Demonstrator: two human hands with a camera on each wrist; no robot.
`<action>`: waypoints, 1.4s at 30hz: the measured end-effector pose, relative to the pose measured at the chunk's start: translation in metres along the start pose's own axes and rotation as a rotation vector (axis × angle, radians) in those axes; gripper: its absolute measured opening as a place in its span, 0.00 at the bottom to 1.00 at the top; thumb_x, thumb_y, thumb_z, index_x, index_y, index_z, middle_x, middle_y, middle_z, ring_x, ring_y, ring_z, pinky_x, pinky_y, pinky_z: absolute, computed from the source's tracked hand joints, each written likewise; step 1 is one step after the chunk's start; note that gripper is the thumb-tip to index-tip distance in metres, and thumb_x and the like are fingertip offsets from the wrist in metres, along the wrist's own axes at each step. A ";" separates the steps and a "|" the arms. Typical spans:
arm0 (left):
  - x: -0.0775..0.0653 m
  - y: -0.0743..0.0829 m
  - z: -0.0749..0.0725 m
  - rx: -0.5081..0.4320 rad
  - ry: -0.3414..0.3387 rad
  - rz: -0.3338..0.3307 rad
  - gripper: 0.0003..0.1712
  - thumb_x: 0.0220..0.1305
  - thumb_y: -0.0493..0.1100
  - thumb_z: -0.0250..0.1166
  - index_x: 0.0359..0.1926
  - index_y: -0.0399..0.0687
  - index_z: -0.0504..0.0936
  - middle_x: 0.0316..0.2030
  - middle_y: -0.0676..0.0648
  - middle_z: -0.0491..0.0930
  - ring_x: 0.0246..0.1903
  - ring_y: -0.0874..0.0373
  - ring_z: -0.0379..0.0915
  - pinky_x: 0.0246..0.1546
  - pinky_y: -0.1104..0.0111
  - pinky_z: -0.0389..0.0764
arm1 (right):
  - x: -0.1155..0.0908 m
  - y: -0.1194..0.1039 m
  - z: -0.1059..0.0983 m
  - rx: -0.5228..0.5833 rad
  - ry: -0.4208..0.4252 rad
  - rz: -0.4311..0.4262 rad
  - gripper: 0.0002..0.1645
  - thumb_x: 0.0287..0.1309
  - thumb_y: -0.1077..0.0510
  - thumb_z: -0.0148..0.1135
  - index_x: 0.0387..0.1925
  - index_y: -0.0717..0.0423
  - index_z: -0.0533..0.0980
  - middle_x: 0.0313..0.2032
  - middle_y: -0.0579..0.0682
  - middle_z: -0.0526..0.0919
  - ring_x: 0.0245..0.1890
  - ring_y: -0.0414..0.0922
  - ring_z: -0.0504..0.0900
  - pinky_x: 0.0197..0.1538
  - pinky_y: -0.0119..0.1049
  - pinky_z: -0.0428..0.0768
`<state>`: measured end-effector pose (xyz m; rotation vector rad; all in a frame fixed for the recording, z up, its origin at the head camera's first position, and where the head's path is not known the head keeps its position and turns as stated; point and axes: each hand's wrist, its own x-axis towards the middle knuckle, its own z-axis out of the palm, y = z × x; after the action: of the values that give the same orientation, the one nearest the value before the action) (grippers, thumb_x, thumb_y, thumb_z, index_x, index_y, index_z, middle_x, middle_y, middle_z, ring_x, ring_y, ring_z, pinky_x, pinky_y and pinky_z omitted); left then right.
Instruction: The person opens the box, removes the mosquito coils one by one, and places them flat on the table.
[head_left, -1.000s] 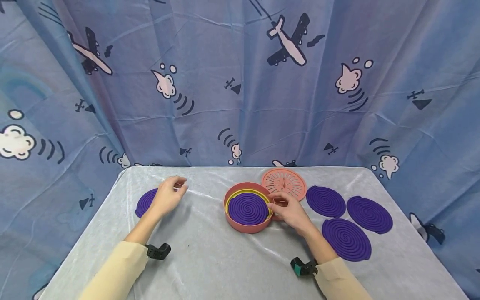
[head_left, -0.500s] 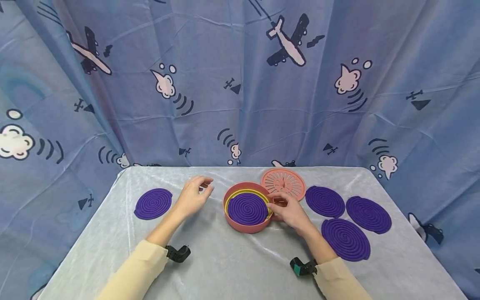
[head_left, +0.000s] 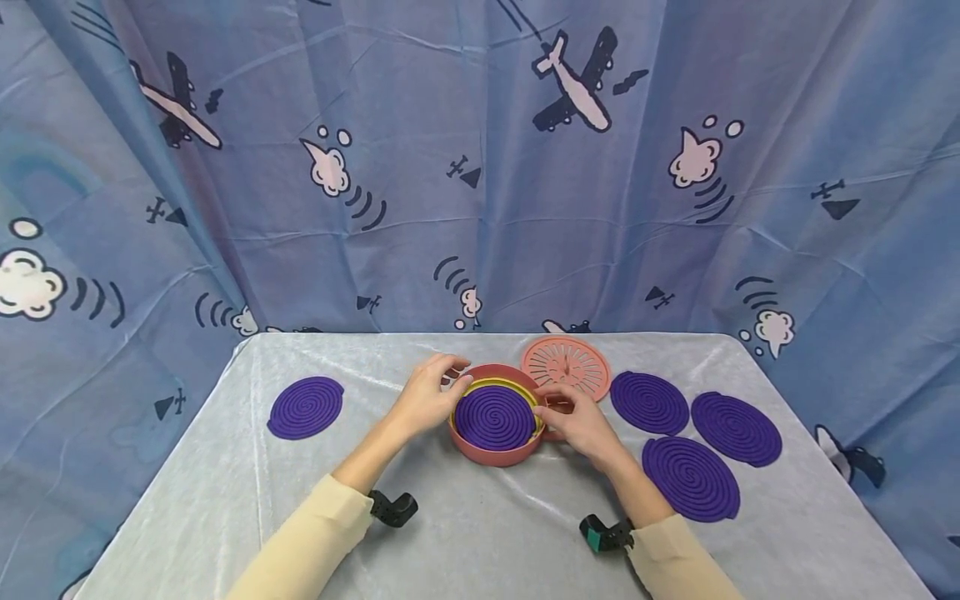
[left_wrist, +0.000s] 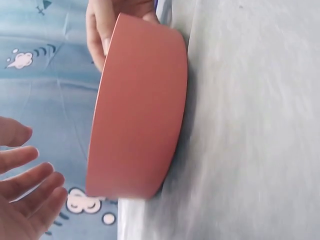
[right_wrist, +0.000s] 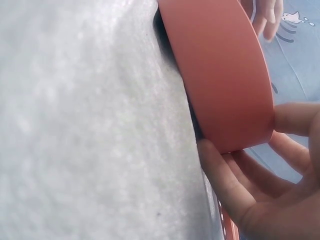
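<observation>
Well, my dial: I centre it on the pink-red tub (head_left: 495, 457), twelve towards the backdrop.
Left hand: I have the left hand (head_left: 429, 398) between nine and ten, just beside the tub, forearm and cream sleeve (head_left: 315, 533) running off towards eight. Fingers are parted and loosely bent, gripping nothing; in the left wrist view I see them apart from the wall.
Tub: it sits level on the table, a purple spiral mat (head_left: 495, 417) lying flat inside, yellow rings (head_left: 497, 382) showing around it.
Right hand: I see the right hand (head_left: 579, 421) at three, bent around the tub's side and gripping it, one digit at the rim and another low by the base; its forearm slants towards four.
Table: pale, lightly creased cloth (head_left: 480, 542). Left to right I find a lone purple mat (head_left: 306, 407) at nine, a coral slotted disc (head_left: 564, 358) at two, then three purple mats (head_left: 691, 479) between three and four.
Room: blue fabric backdrop (head_left: 420, 108) in folds, printed with aeroplanes and clouds, spans ten to two behind the table.
</observation>
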<state>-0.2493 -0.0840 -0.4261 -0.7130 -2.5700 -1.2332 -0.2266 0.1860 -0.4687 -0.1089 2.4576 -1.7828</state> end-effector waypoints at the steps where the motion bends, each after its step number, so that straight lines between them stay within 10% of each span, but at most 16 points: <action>1: 0.001 0.001 0.003 0.005 -0.010 0.001 0.16 0.70 0.40 0.64 0.53 0.36 0.83 0.48 0.39 0.82 0.48 0.47 0.80 0.50 0.54 0.82 | 0.000 0.000 0.000 -0.006 0.003 -0.005 0.21 0.66 0.59 0.67 0.58 0.58 0.78 0.57 0.62 0.77 0.54 0.55 0.78 0.44 0.40 0.87; 25: 0.021 0.005 0.052 0.159 -0.267 -0.086 0.20 0.71 0.45 0.62 0.58 0.39 0.80 0.54 0.40 0.81 0.59 0.46 0.75 0.63 0.53 0.72 | -0.003 0.000 0.001 -0.003 -0.011 -0.005 0.21 0.67 0.59 0.66 0.59 0.60 0.77 0.57 0.63 0.77 0.54 0.56 0.78 0.43 0.42 0.87; 42: 0.022 -0.001 0.052 0.106 -0.208 -0.074 0.20 0.66 0.40 0.66 0.57 0.39 0.81 0.54 0.40 0.80 0.57 0.46 0.75 0.61 0.53 0.74 | -0.001 0.000 0.000 -0.010 0.001 -0.006 0.21 0.66 0.57 0.68 0.58 0.57 0.78 0.56 0.61 0.77 0.53 0.55 0.79 0.44 0.42 0.87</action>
<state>-0.2672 -0.0368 -0.4517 -0.7676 -2.8298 -1.0842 -0.2256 0.1859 -0.4683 -0.1167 2.4701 -1.7729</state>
